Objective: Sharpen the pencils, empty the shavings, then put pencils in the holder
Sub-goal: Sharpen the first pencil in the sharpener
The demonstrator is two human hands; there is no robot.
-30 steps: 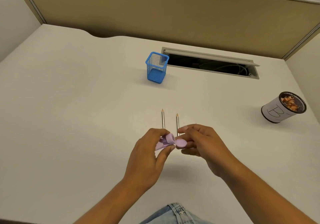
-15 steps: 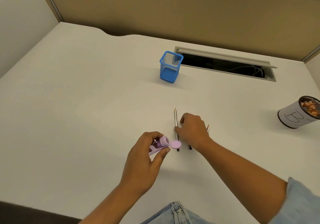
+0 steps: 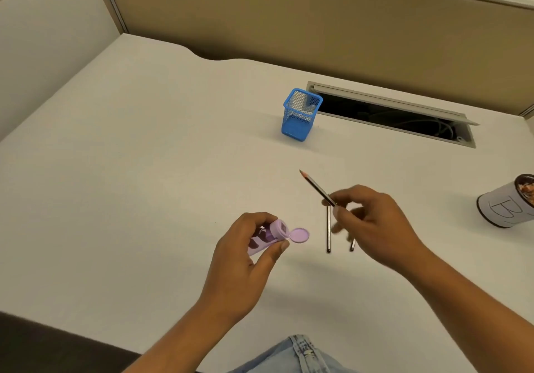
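Observation:
My left hand (image 3: 248, 254) grips a lilac pencil sharpener (image 3: 268, 235) lying on its side, its round lid (image 3: 299, 235) flipped open toward the right. My right hand (image 3: 372, 225) pinches a dark pencil (image 3: 315, 186) lifted off the desk, its sharpened tip pointing up and left. Two more pencils lie on the desk under that hand: one (image 3: 328, 234) in plain sight, the other (image 3: 352, 245) mostly hidden by my fingers. A blue mesh holder (image 3: 300, 115) stands empty farther back.
A white cup marked "B" (image 3: 502, 208) with shavings inside stands at the right edge. An open cable slot (image 3: 390, 115) cuts the white desk (image 3: 144, 170) behind the holder. Tan partition walls close the back and left.
My right hand left the sharpener's lid, reached down to the pencils on the desk and lifted one. The left hand kept the sharpener with its lid open.

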